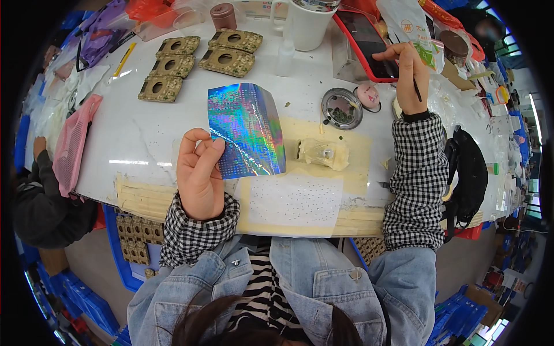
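Note:
My left hand (201,173) pinches the lower left edge of a shiny blue holographic sheet (245,130) covered in rows of tiny marks. The sheet is raised over the table and curls at its right side. With its index finger on or just over the dark screen of a red-cased phone (369,49), my right hand (411,78) holds a thin dark stick-like tool (416,91), mostly hidden in the palm. Between my hands a small block wrapped in yellowish tape (324,154) sits on the taped work area. Nearer me lies a white sheet with small dots (294,202).
Several camouflage-patterned cases (173,66) with round holes lie at the back left, near a yellow pen (124,59). A round dish with dark bits (341,108), a pink round item (367,97) and a white mug (306,26) stand further right. Another person's arm (43,167) is at far left.

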The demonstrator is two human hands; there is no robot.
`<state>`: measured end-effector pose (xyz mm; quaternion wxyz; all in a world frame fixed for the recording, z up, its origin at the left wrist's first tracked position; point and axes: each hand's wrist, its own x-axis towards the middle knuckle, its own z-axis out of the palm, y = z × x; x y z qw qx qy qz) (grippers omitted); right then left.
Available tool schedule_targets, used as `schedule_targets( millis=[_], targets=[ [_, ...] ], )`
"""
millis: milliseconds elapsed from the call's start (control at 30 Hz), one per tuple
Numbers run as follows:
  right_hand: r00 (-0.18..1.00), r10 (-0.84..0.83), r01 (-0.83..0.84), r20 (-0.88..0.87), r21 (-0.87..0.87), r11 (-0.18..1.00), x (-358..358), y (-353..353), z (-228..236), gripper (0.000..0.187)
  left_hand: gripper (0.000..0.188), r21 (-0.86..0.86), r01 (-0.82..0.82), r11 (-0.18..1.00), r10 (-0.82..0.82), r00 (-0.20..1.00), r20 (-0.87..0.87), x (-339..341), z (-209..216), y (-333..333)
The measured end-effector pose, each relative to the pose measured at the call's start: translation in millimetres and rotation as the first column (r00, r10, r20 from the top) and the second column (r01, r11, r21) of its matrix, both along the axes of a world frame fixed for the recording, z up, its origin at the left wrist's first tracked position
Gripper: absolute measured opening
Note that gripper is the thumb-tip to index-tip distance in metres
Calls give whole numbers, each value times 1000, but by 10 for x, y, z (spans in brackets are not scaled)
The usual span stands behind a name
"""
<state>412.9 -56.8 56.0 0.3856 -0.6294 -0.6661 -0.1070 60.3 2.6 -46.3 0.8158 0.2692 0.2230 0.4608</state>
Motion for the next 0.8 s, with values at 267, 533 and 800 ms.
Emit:
schedule_targets(
  millis=[267, 533, 800],
  targets=[
    [995, -87, 86, 48, 7, 996, 22, -16, 23, 38, 22, -11, -14, 1000, 14, 1000, -21, 16, 26, -11],
    [994, -106, 105, 39, 16, 994, 30, -8, 10, 39, 22, -10, -14, 1000, 14, 1000, -8, 15, 20, -12],
    [981, -117, 109, 155, 60, 992, 27, -10, 31, 37, 21, -14, -7, 1000, 7, 1000, -16, 13, 9, -2]
  ],
)
